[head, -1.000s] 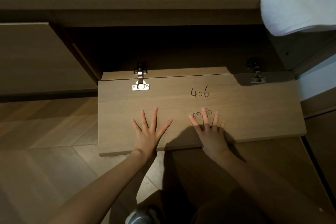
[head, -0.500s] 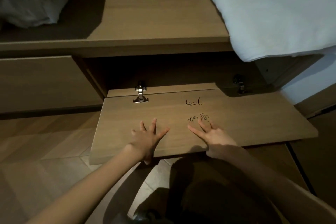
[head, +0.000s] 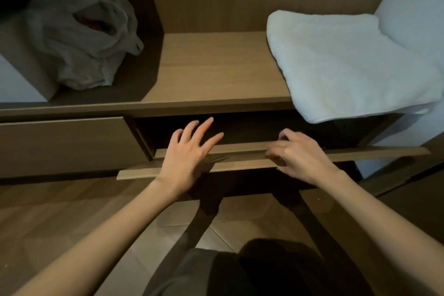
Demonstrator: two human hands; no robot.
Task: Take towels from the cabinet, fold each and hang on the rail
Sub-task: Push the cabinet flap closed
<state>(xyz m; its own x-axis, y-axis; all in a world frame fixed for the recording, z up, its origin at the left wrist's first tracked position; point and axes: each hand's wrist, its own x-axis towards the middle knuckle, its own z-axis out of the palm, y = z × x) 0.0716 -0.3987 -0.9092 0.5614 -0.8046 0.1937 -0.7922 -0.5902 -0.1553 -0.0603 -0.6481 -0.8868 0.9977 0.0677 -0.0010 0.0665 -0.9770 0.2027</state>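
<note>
Shelf (head: pixel 216 74) runs across the cabinet. Towel (head: pixel 348 62) on its right end, front corner overhanging the edge. Crumpled bag (head: pixel 89 38) on the left end, box (head: pixel 19 79) just left of the bag. Below the shelf: panel (head: pixel 64 144) on the left, open compartment (head: pixel 252 130) right of it, under the towel. Flap door (head: pixel 242 161) sticks out in front of the compartment. Left hand (head: pixel 187 154) on top of the flap, right hand (head: pixel 300 154) on its front edge further right. Floor (head: pixel 60 218) underneath.
</note>
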